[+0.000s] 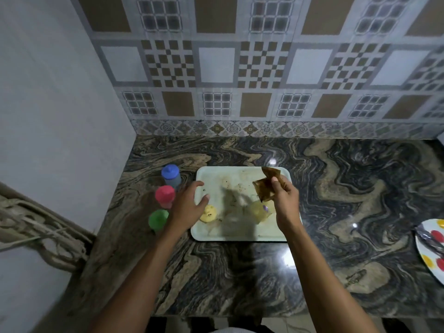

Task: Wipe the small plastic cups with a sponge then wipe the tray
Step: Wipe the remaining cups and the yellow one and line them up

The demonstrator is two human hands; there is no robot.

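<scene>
A pale rectangular tray (240,230) lies on the marble counter, its surface smeared with brown stains. Two yellow cups stand upside down on it: one (208,213) near the left rim, another (258,210) further right. Blue (171,176), red (164,195) and green (157,219) cups stand upside down on the counter just left of the tray. My left hand (189,205) hovers open over the tray's left edge, beside the left yellow cup. My right hand (283,195) holds a thin brown sponge (264,187) above the tray's right half.
The tiled wall runs along the back of the counter, and a plain wall closes the left side. A white plate (430,248) with red and yellow dots and metal cutlery sits at the right edge. The counter's front edge is near me.
</scene>
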